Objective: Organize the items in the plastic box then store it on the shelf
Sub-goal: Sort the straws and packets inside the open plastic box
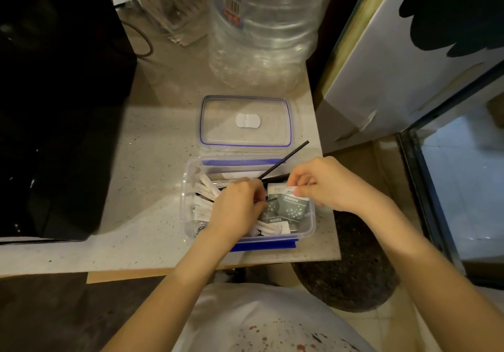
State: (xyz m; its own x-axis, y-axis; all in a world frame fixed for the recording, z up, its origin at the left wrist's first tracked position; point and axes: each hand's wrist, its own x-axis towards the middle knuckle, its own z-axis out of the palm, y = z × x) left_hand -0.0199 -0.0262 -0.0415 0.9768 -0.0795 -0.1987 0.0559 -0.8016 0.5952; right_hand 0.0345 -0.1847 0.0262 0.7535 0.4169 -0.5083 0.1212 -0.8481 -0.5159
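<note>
A clear plastic box point(188, 188) with blue clips sits near the counter's front edge, its lid point(272, 106) lying flat just behind it. Inside are several white paper-wrapped sticks point(206, 185), grey-green sachets point(293, 207) and black straws point(283, 159) that poke out over the far rim. My left hand point(236, 206) reaches into the middle of the box, fingers pinched on a black straw end. My right hand point(324, 182) is over the box's right side, holding the top edge of a grey-green sachet.
A large clear water bottle point(261, 24) stands behind the lid. A big black appliance point(54, 106) fills the left of the speckled counter point(152, 144). A white carton point(409, 60) and a glass tank point(463, 188) stand to the right, past the counter's edge.
</note>
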